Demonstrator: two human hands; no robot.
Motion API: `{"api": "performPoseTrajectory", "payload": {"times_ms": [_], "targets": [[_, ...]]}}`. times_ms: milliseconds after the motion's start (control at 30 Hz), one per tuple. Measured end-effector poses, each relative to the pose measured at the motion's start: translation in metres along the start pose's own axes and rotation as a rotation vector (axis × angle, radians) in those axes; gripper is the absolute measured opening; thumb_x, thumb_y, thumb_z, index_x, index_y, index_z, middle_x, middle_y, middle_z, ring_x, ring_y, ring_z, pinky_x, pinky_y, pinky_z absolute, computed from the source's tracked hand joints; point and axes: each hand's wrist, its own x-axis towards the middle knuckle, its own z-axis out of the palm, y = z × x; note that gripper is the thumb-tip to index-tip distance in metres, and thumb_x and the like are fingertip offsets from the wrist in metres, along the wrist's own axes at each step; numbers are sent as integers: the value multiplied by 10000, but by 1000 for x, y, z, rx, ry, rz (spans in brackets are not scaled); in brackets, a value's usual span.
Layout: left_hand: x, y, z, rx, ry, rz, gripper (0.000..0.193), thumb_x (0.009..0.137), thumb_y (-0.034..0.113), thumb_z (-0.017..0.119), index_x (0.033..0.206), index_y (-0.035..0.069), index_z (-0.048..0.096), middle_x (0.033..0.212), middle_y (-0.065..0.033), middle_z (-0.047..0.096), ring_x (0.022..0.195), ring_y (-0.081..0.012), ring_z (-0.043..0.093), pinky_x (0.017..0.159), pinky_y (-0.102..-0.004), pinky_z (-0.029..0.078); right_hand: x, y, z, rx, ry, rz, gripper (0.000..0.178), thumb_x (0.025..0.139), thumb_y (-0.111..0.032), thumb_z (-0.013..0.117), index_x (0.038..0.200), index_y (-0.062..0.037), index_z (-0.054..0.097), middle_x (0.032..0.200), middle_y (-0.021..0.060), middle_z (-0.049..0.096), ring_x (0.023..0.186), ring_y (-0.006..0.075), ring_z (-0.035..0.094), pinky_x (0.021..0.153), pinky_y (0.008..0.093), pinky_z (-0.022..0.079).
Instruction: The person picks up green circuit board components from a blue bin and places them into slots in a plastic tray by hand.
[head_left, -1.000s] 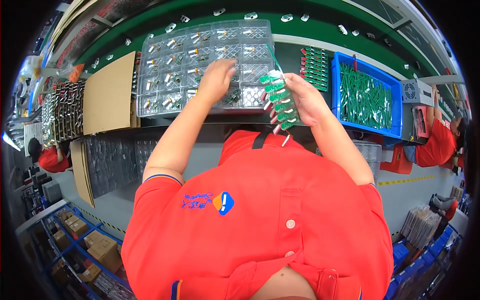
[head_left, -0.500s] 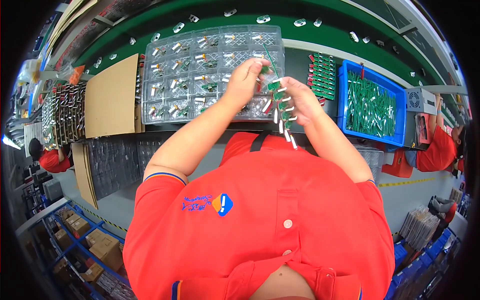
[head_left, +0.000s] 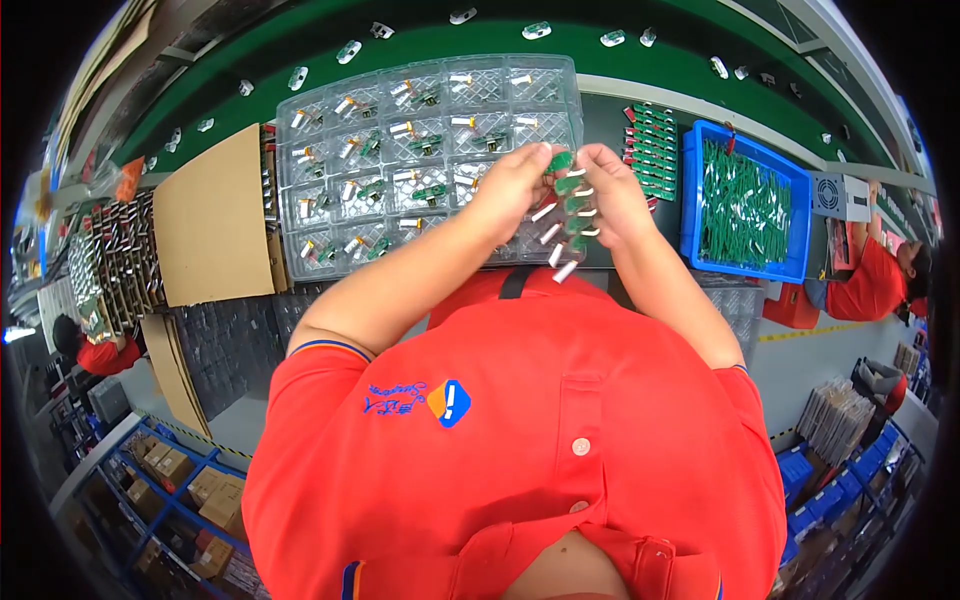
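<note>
A strip of small green circuit boards [head_left: 577, 208] with white tabs hangs between my two hands, in front of the tray. My left hand [head_left: 512, 190] is closed, thumb and fingertips pinching the strip near its upper end. My right hand [head_left: 618, 200] is closed along the strip's right side, its fingers partly hidden. Behind and to the left lies a clear plastic tray [head_left: 448, 107], its pockets holding small green boards with white and orange parts. The strip and my hands cover some pockets on the tray's right side.
Right of the tray, a stack of green board strips [head_left: 652, 150] lies near a blue bin [head_left: 690, 240] full of thin green strips. A cardboard sheet [head_left: 208, 220] stands at left. Small white parts [head_left: 537, 31] sit on the green belt behind. Co-workers in red [head_left: 868, 270] flank both sides.
My left hand has come down and right, closer to my right hand. The thin green strip that stuck up above my hands no longer shows. The hanging boards have swung and tilted.
</note>
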Motion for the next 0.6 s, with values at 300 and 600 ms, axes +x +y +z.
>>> {"api": "performPoseTrajectory", "payload": {"times_ms": [300, 600], "targets": [[99, 65, -93, 1798, 151, 1235, 343, 808, 256, 538, 1091, 66, 497, 1018, -123, 570, 969, -301, 524, 822, -348, 412, 0, -19, 0, 148, 85, 103, 80, 846, -193, 529, 852, -115, 511, 682, -23, 508, 536, 77, 485, 437, 208, 389], [2, 37, -83, 1657, -551, 348, 421, 724, 215, 628, 1097, 91, 479, 966, -128, 574, 916, -320, 532, 784, -374, 425, -6, -16, -44, 153, 187, 75, 76, 854, -173, 512, 880, -102, 520, 768, -10, 540, 639, 96, 534, 510, 235, 434]]}}
